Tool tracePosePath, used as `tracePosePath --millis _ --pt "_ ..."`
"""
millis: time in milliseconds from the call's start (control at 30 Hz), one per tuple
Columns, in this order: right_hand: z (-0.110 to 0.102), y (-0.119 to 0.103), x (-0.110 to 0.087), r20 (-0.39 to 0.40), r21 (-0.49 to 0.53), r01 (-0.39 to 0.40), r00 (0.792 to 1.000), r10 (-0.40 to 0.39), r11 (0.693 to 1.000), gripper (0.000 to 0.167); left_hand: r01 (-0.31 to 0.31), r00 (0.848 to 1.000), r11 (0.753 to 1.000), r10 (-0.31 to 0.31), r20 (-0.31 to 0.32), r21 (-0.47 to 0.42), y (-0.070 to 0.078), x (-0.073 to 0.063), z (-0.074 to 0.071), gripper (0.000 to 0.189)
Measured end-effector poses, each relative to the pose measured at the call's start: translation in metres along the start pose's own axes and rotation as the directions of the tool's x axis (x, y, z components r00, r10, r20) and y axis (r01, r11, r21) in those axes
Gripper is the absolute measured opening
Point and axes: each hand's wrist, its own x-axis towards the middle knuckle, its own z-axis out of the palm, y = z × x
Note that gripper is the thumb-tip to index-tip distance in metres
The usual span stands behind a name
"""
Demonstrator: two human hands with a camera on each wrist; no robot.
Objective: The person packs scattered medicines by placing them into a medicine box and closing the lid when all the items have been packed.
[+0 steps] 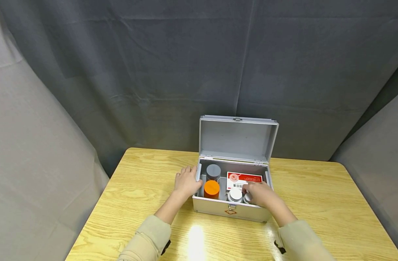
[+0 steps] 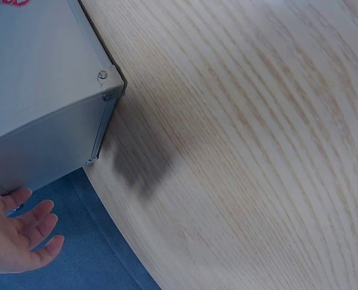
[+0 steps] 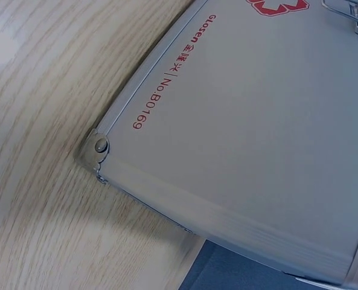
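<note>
An aluminium first-aid case (image 1: 229,209) stands on the table with its lid (image 1: 237,139) raised. My left hand (image 1: 187,182) rests at the case's left rim, thumb over the edge; in the left wrist view its fingers (image 2: 38,225) are spread and loosely bent by the side wall. Inside the case, my right hand (image 1: 259,193) holds a white bottle (image 1: 247,198) in the front right, its fingers partly covering it. Beside that stands another white-capped bottle (image 1: 235,195). A red-and-white box (image 1: 242,178) lies behind them. The right wrist view does not show the right hand.
In the left of the case are a grey-lidded jar (image 1: 213,171) and an orange-lidded jar (image 1: 211,189). The case stands on a wood-grain table (image 1: 319,206). A dark grey curtain (image 1: 172,72) hangs behind, with pale cloth (image 1: 32,152) at the left.
</note>
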Motion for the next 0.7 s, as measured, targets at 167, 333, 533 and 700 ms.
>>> tracePosePath --millis 167,333,533,700 --pt "-0.001 0.000 0.000 0.007 0.011 -0.002 1.000 0.002 1.000 0.025 0.004 1.000 1.000 -0.004 0.007 -0.005 0.000 0.000 0.000 0.064" --pt "-0.004 0.000 0.000 0.023 0.048 -0.022 1.000 0.021 0.999 0.026 0.005 1.000 1.000 -0.005 0.009 -0.006 0.000 0.000 0.001 0.064" --pt "-0.016 0.001 -0.002 0.018 0.162 -0.026 1.000 0.023 0.986 0.033 0.002 1.000 1.000 -0.002 0.006 -0.014 0.000 0.000 0.001 0.063" --pt "-0.035 0.009 -0.006 -0.084 0.275 0.011 0.996 0.012 0.962 0.033 0.004 1.000 1.000 -0.004 0.004 -0.017 0.000 0.000 0.001 0.063"
